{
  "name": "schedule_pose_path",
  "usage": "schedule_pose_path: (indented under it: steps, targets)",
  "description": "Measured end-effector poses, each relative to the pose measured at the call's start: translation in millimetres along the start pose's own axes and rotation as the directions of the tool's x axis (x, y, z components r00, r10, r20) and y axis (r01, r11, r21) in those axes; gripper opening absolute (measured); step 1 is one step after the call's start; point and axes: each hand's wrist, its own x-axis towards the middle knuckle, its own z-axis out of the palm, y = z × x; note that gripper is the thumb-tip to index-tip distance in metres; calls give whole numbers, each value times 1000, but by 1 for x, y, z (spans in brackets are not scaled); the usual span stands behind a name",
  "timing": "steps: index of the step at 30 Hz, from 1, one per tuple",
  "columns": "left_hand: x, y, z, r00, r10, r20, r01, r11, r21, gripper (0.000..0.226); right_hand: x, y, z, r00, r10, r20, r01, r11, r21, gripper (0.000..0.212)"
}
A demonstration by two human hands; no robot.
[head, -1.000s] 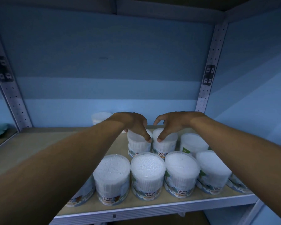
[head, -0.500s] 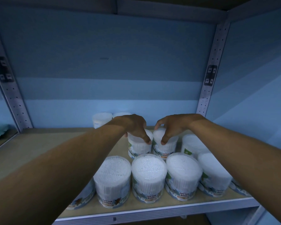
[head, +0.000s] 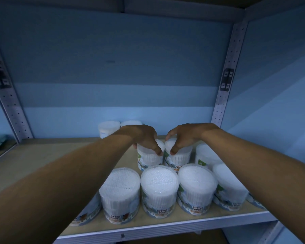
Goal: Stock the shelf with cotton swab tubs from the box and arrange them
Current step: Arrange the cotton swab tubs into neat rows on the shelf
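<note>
Two bare forearms in view, no sleeves showing up to frame edge. Left hand (head: 144,138) bare, no glove, ring or watch visible. Right hand (head: 183,137) same: bare, wrist unadorned. Short nails on thumbs. Dim light, finer detail unclear.

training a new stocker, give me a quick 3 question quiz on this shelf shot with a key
1. True or false: each of the hands grips its own tub.
2. Which row are the gripped tubs in? A front edge, B second row, C against the back wall.
3. What words are printed on the front tubs' labels?

Key:
1. True: the left hand grips the left tub, the right hand the right tub.
2. B, behind the front row on the shelf.
3. Cotton Buds.
</note>
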Motion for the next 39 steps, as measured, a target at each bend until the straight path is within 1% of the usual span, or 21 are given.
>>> schedule_pose_path:
  steps: [8,10,14,27,39]
  targets:
    - [-4,6,2,1000,-13,2,13,1000,-6,86,-12,-1,0,1000,2,8,-2,1000,-8,72]
    - [-6,7,3,1000,-14,3,14,1000,-19,83,-15,-1,1,1000,4,9,-4,1000,-13,71]
    - [-12,9,1,1000,-18,2,18,1000,8,77,-20,-2,2,1000,15,9,-15,1000,-8,70]
    - [-26,13,2,1000,-12,9,12,1000,17,73,-34,-8,1,999,15,39,-15,1000,-18,70]
    - [-33,12,4,1000,10,-8,-10,1000,-2,75,-40,-10,1,998,32,60,-31,999,-14,67]
